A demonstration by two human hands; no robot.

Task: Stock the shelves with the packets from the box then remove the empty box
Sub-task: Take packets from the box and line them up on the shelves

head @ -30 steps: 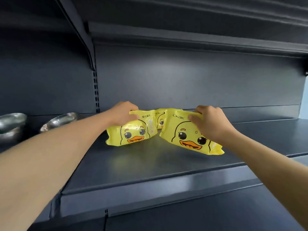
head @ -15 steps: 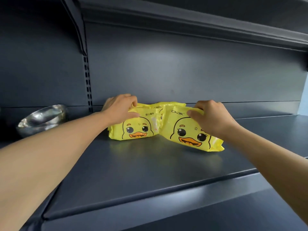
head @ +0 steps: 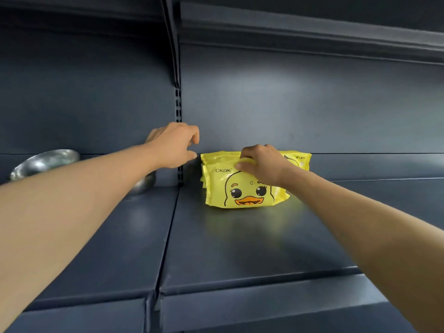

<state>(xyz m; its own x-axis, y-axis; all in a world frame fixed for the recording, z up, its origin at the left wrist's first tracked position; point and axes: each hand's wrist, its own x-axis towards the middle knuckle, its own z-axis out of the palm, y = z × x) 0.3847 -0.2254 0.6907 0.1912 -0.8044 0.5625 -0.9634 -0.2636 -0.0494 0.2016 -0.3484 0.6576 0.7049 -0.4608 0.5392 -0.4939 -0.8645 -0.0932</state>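
Note:
Yellow packets printed with a duck face stand in a row at the back of the dark shelf (head: 240, 248). The front packet (head: 242, 191) faces me, and more yellow packets (head: 298, 158) show behind it against the back wall. My right hand (head: 260, 163) grips the top edge of the front packet, thumb on its face. My left hand (head: 174, 145) hovers just left of the packets with its fingers loosely curled and nothing in it. The box is out of view.
Shiny steel bowls (head: 45, 162) sit on the neighbouring shelf section at the left, partly hidden by my left forearm. A slotted upright (head: 178, 109) divides the two sections. Another shelf (head: 312, 32) hangs overhead.
My left hand has let go of its packet and lifted off to the left. The packets now stand lined up one behind another, and my right hand has brought its packet upright in front.

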